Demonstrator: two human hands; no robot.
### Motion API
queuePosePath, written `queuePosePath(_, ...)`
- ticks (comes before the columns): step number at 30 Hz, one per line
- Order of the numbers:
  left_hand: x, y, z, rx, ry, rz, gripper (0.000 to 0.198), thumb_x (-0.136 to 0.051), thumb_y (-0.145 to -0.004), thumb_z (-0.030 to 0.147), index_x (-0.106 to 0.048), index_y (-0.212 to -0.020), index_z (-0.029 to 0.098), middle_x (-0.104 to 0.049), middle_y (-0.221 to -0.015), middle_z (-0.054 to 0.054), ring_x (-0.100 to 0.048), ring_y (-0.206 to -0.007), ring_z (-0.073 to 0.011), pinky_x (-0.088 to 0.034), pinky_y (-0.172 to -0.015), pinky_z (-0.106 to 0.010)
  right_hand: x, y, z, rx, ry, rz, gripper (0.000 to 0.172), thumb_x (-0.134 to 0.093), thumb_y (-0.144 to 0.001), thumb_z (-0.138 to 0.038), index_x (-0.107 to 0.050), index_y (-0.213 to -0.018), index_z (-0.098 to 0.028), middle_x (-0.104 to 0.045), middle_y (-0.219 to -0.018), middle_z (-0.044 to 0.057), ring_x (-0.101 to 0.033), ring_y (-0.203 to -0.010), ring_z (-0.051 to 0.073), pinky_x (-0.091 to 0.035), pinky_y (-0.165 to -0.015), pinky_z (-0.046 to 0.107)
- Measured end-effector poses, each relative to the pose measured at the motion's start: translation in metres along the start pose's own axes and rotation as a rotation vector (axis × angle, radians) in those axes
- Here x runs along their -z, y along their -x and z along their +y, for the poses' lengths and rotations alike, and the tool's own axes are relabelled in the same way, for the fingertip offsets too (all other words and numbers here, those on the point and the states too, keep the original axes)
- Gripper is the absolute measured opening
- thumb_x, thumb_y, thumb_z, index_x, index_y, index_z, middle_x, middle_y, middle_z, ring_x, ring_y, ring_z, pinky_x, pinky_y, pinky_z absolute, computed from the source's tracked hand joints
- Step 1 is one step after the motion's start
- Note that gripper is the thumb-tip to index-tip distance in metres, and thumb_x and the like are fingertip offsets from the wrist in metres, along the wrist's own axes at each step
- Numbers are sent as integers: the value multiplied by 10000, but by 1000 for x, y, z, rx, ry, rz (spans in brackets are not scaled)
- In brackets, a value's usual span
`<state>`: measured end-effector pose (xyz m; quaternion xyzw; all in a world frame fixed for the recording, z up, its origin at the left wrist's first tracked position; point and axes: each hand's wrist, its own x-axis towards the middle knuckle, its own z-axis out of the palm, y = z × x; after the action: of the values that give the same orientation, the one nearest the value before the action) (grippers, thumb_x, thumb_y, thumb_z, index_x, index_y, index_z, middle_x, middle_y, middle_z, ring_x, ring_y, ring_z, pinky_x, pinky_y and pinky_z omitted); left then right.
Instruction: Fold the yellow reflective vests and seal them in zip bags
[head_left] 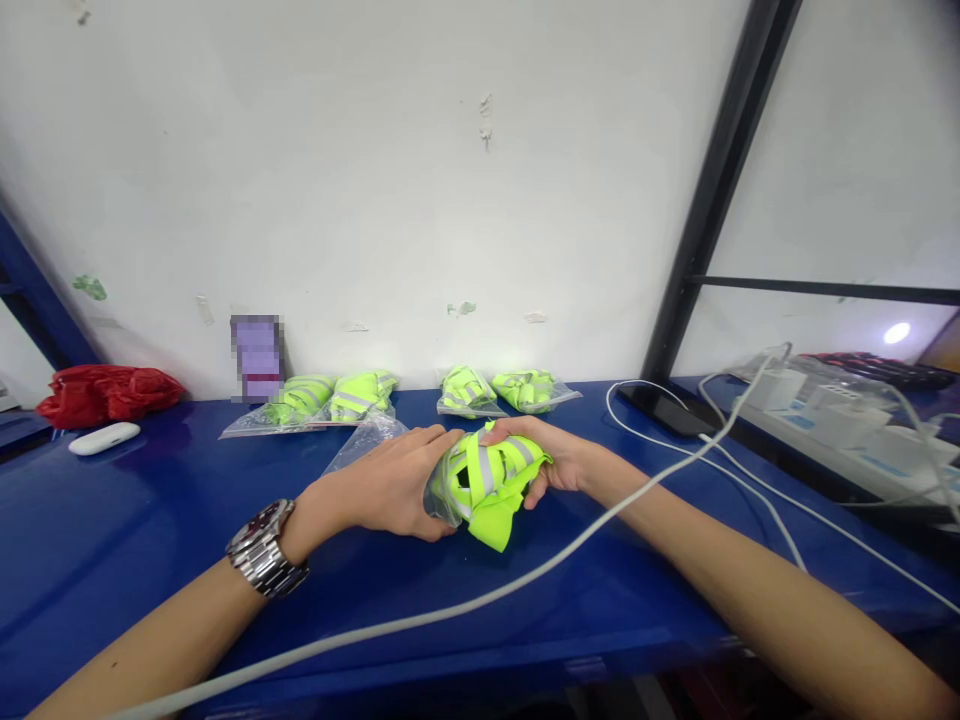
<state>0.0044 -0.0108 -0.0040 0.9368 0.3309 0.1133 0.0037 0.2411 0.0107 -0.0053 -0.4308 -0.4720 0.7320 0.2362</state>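
Head view: both hands grip a bundled yellow vest (489, 482) at table centre, left hand (390, 485) closed on its nine o'clock side holding a clear bag (367, 440), right hand (551, 460) closed at three o'clock, the vest's long axis running eleven to five o'clock.

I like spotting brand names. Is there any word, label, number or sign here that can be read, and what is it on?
No text can be read.
Small purple card against the wall: blurred out, unreadable.
Silver metal wristwatch on the left wrist: dial too small to read.
White power strip with chargers: no legible marking.
Clear plastic bags of neon-yellow reflective vests: no label visible.
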Motion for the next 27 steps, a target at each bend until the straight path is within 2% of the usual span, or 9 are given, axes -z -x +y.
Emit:
queuePosePath(5,-12,-4,-1,-38,0,103,979,-745,-662,560,-267,-1440,208,-534,-1257,-156,-541,-1147,-349,-480,-915,-466,-4,-1,3,87,-34,43,322,-685,-727,-305,-646,-993,-127,-732,-773,79,-694,-574,208,-579,-383,295)
queuePosePath(8,-18,-8,-7,-79,-68,223,1118,-745,-611,670,-191,-1459,197,-494,-1336,-201,-491,-1239,-379,-396,-1025,-566,-8,-2,4,166,-76,70,303,-650,-746,-287,-640,-1002,-126,-727,-786,81,-692,-583,205,-579,-383,293)
queuePosePath(12,-15,-10,-10,-162,-184,380,1136,-713,-558,742,-229,-1416,176,-380,-1432,-251,-283,-1389,-430,-268,-1097,-649,-15,-4,8,300,-191,103,309,-625,-748,-269,-632,-1020,-124,-717,-801,76,-691,-603,210,-581,-384,300)
queuePosePath(14,-9,-8,-8,-147,-211,386,1071,-679,-579,762,-303,-1391,173,-301,-1466,-267,-243,-1390,-462,-322,-1056,-654,-17,-6,11,364,-237,125,318,-632,-745,-275,-630,-1029,-133,-714,-794,66,-696,-620,218,-588,-396,312)
queuePosePath(15,-6,-7,-6,-116,-211,386,991,-646,-639,751,-341,-1384,174,-305,-1452,-264,-292,-1362,-461,-377,-1015,-636,-18,-8,13,395,-251,142,316,-636,-744,-279,-629,-1026,-135,-712,-785,62,-697,-625,221,-593,-407,320)
queuePosePath(17,-3,-5,-1,-21,-189,403,708,-513,-850,636,-395,-1387,190,-424,-1325,-223,-467,-1226,-385,-479,-910,-550,-18,-11,16,455,-275,176,311,-643,-744,-286,-624,-1016,-138,-711,-776,59,-701,-640,229,-602,-428,336)
queuePosePath(19,-2,-5,3,56,-138,419,476,-342,-994,438,-396,-1408,211,-529,-1109,-145,-573,-1016,-269,-516,-822,-452,-18,-13,18,503,-304,206,320,-652,-740,-295,-615,-1019,-144,-714,-789,59,-705,-667,235,-612,-450,351)
queuePosePath(22,-7,-8,6,87,6,448,433,-311,-1010,301,-345,-1429,194,-583,-972,-85,-586,-888,-206,-511,-799,-399,-18,-15,19,552,-356,236,359,-671,-733,-316,-603,-1049,-161,-720,-832,54,-707,-693,234,-625,-488,373)
queuePosePath(27,-10,-12,6,158,189,507,324,-440,-942,261,-483,-1250,170,-641,-798,-29,-609,-722,-174,-506,-701,-343,-20,-17,21,576,-361,283,370,-693,-714,-317,-614,-1034,-150,-717,-822,58,-705,-684,236,-627,-494,370)
